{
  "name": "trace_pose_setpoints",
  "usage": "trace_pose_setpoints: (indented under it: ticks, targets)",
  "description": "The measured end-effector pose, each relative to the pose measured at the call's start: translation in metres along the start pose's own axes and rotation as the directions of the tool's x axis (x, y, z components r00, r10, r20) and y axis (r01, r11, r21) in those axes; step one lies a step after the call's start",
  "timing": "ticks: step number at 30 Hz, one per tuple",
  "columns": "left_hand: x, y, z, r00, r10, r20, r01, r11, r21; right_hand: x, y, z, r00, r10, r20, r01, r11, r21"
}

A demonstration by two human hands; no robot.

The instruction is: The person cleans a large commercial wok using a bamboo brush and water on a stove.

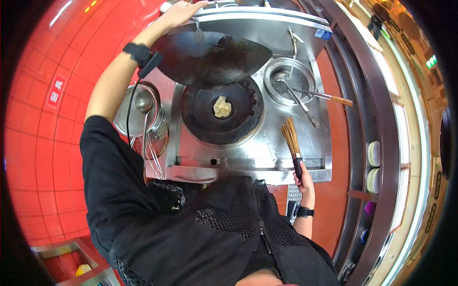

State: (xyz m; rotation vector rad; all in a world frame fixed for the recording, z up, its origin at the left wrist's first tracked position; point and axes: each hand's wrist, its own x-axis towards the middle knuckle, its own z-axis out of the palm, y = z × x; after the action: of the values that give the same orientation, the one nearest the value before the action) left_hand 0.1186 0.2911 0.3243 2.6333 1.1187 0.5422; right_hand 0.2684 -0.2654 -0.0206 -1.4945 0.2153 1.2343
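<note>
- Right hand [304, 181]: fingers closed on the black handle of one bamboo brush [289, 136]; bristles point forward, away from the hand.
- Edges: the front edge of the steel counter [305, 143] lies at this hand; the counter's side edge is just to its right. Open steel surface extends ahead and to the left.
- Left hand [181, 13]: well forward and left of the right hand, by the far rim of one tilted wok [214, 59]. Whether its fingers are closed on anything: cannot tell.
- Nearer than the left hand: one round burner [191, 112], one pale crumpled piece [222, 107] at its centre.
- Ahead of the right hand: one water basin [274, 81], two long-handled utensils across its rim, obstructing the near side; one tap [294, 43] beyond.
- Near side of the left hand, past the forearm: one ladle [144, 101] among strainers.
</note>
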Motion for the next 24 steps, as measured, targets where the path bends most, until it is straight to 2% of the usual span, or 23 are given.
trace_pose_setpoints:
  ticks: [1, 4, 8, 9, 10, 12, 14, 17, 18, 22, 24]
  targets:
    - [-0.003, -0.005, 0.007, 0.995, 0.092, -0.044, -0.095, 0.991, -0.091, 0.002, 0.004, -0.007, 1.000, 0.011, 0.021, -0.011, 1.000, -0.002]
    - [-0.020, 0.005, 0.009, 0.986, 0.163, -0.044, -0.168, 0.975, -0.144, 0.004, 0.008, -0.015, 1.000, 0.013, 0.006, -0.013, 1.000, -0.027]
    - [-0.040, 0.004, 0.012, 0.996, 0.073, 0.048, -0.064, 0.984, -0.165, -0.004, -0.004, -0.009, 1.000, 0.013, 0.008, -0.012, 0.997, -0.071]
    - [-0.044, -0.002, 0.018, 0.991, 0.132, 0.018, -0.128, 0.980, -0.152, -0.002, -0.005, -0.009, 1.000, 0.010, 0.026, -0.009, 0.997, -0.073]
    - [-0.053, -0.008, 0.028, 0.993, 0.120, 0.009, -0.118, 0.987, -0.106, 0.000, -0.007, -0.007, 1.000, 0.008, 0.030, -0.006, 0.997, -0.079]
    - [-0.097, 0.004, 0.036, 0.989, 0.147, -0.016, -0.148, 0.972, -0.182, 0.002, -0.010, -0.005, 0.999, -0.028, 0.037, 0.032, 0.992, -0.122]
    - [-0.156, 0.023, 0.050, 0.988, 0.149, -0.047, -0.154, 0.979, -0.133, 0.002, -0.019, -0.003, 0.998, -0.042, 0.044, 0.047, 0.990, -0.132]
    - [-0.235, 0.036, 0.088, 0.993, 0.088, -0.078, -0.095, 0.991, -0.092, 0.003, -0.038, 0.001, 0.989, -0.147, 0.007, 0.146, 0.973, -0.178]
    - [-0.256, 0.035, 0.105, 0.992, 0.098, -0.080, -0.104, 0.992, -0.072, 0.012, -0.047, -0.001, 0.982, -0.182, 0.044, 0.187, 0.959, -0.215]
    - [-0.315, 0.025, 0.167, 0.979, 0.134, -0.154, -0.144, 0.988, -0.051, 0.042, -0.112, 0.029, 0.952, -0.305, -0.012, 0.270, 0.863, -0.428]
    - [-0.332, 0.018, 0.188, 0.960, 0.178, -0.217, -0.191, 0.981, -0.040, 0.072, -0.143, 0.042, 0.922, -0.386, 0.017, 0.324, 0.749, -0.579]
